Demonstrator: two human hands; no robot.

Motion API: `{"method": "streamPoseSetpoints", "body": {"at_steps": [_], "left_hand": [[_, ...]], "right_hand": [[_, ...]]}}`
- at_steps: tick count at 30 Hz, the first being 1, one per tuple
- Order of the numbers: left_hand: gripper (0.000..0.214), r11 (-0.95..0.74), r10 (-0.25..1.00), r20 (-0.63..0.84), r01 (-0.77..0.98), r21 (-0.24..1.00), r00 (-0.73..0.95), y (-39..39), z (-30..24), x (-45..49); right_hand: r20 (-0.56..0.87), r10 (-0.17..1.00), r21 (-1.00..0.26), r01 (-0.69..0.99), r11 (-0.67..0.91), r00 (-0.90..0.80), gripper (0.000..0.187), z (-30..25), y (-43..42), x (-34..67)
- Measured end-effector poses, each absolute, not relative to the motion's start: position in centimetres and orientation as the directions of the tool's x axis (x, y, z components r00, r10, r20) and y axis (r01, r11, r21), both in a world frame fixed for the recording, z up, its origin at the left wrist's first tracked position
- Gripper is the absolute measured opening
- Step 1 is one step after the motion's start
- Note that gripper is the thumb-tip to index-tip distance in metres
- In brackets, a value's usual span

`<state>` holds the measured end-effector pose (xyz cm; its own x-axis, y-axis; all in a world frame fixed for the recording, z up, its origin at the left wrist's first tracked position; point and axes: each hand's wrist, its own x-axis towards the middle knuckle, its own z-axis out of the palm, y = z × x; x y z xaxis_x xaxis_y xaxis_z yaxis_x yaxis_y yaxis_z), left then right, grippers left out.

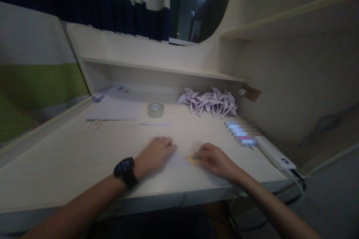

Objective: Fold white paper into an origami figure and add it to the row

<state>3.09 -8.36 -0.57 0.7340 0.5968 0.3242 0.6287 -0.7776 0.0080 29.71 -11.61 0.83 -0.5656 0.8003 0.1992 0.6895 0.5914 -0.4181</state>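
Nearer us than the tape point(156, 110), our right hand point(214, 158) pinches a yellow thing point(192, 160) by the paper point(178, 158), our left hand point(157, 155) lies beside it, grip unclear, and we seem busy with its edge, which next needs holding still.

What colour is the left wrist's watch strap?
The watch strap is black, as the head view shows.

Cannot read any text: too blurred on the near-left watch point(123, 167), too small on the far tape roll point(156, 113), pixelated on the screen point(240, 133) at right.
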Motion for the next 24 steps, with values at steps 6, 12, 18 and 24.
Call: {"method": "streamPoseSetpoints", "body": {"at_steps": [6,12,18,24], "left_hand": [[0.022,-0.752,0.619,0.337,0.66,-0.008,0.709,-8.2,-0.7,2.8],[0.024,-0.747,0.623,0.346,0.665,-0.002,0.701,-8.2,-0.8,2.7],[0.026,-0.774,0.597,0.365,0.632,0.028,0.715,-8.4,-0.5,2.9],[0.03,-0.813,0.556,0.363,0.58,0.05,0.748,-10.1,-0.5,3.8]], "right_hand": [[0.196,0.795,-0.437,0.675,0.595,-0.574,0.022,0.7,-11.5,30.1],[0.175,0.794,-0.449,0.67,0.591,-0.582,0.021,0.8,-11.7,30.6],[0.17,0.796,-0.446,0.675,0.588,-0.581,0.021,0.8,-11.8,30.5],[0.175,0.797,-0.44,0.678,0.588,-0.578,0.019,0.9,-11.9,30.2]]}}
